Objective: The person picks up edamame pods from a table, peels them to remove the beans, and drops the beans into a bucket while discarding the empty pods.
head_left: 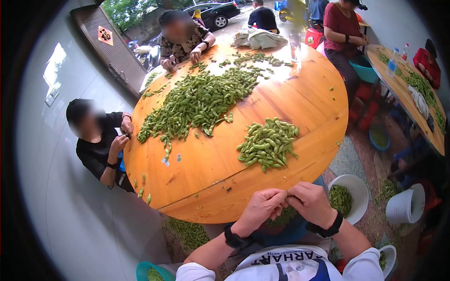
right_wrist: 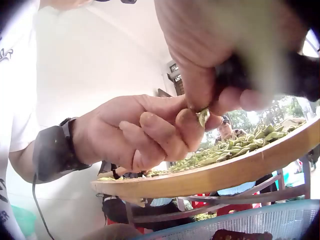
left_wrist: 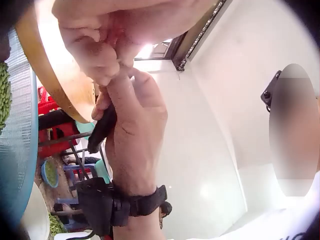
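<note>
My left hand [head_left: 262, 208] and right hand [head_left: 313, 202] meet fingertip to fingertip in front of the near table edge. A small green soybean pod [right_wrist: 203, 117] shows between their fingertips in the right wrist view, pinched by both; most of it is hidden. Directly below the hands is a blue basket [left_wrist: 30, 145] with green beans in it, partly covered by them in the head view. Ahead on the round wooden table [head_left: 206, 173] lies a small heap of pods [head_left: 268, 143], and beyond it a much larger heap [head_left: 197, 100].
A white bucket [head_left: 361, 196] holding green beans or pods stands right of my hands, with another white bucket [head_left: 406, 204] farther right. Two people sit around the table at the left and far side. A teal basin [head_left: 143, 269] sits low left. More pods cover a second table [head_left: 436, 126].
</note>
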Demonstrator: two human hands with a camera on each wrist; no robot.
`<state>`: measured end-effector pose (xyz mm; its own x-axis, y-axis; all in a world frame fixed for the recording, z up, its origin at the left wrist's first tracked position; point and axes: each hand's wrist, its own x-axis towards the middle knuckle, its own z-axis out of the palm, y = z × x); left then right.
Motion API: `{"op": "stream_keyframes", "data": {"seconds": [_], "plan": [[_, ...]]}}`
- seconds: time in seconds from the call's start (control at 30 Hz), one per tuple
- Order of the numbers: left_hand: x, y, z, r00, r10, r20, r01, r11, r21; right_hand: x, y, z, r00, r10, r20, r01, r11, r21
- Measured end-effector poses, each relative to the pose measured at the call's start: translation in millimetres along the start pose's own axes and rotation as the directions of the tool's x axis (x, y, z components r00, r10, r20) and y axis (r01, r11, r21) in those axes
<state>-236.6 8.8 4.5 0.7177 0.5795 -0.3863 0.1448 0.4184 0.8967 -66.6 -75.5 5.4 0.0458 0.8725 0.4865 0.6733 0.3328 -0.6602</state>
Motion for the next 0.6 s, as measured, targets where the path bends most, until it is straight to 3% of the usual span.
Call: {"op": "stream_keyframes", "data": {"seconds": [0.13,0.27,0.33,0.37,0.4,0.47,0.5,0.57,0.6], "plan": [[4.8,-11.1,-4.1,0.993,-0.046,0.107,0.055,0.996,-0.075,-5.4,-0.3,-5.6,0.998,0.048,0.048,-0.051,0.997,0.062],[0.3,-1.0,1.8,0.989,-0.087,0.117,0.1,0.989,-0.11,-11.2,-8.9,-14.8,0.981,0.191,0.027,-0.192,0.953,0.233],[-3.4,6.6,6.8,0.995,-0.045,0.086,0.037,0.995,0.094,-18.3,-12.8,-23.9,0.961,0.276,0.022,-0.27,0.919,0.286],[-5.4,3.0,6.7,0.994,-0.055,0.098,0.046,0.995,0.091,-24.0,-11.4,-31.3,0.953,0.304,0.022,-0.301,0.929,0.214],[-9.3,-2.8,5.7,0.986,0.064,0.156,-0.107,0.952,0.287,-29.7,-9.1,-38.8,0.944,0.331,0.019,-0.33,0.933,0.141],[-12.9,-12.7,2.9,0.899,0.286,0.331,-0.432,0.7,0.569,-46.3,4.7,-52.7,0.943,0.328,-0.047,-0.329,0.944,-0.017],[-15.1,-12.6,3.3,0.898,0.282,0.337,-0.433,0.703,0.564,-57.8,17.4,-58.1,0.953,0.287,-0.093,-0.296,0.949,-0.111],[-22.4,-8.0,5.0,0.882,0.192,0.431,-0.446,0.637,0.629,-77.7,35.8,-74.1,0.93,0.35,-0.108,-0.366,0.881,-0.3],[-23.1,-4.2,4.2,0.872,0.186,0.453,-0.462,0.618,0.636,-89.2,45.5,-83.9,0.883,0.468,-0.038,-0.452,0.825,-0.339]]}}
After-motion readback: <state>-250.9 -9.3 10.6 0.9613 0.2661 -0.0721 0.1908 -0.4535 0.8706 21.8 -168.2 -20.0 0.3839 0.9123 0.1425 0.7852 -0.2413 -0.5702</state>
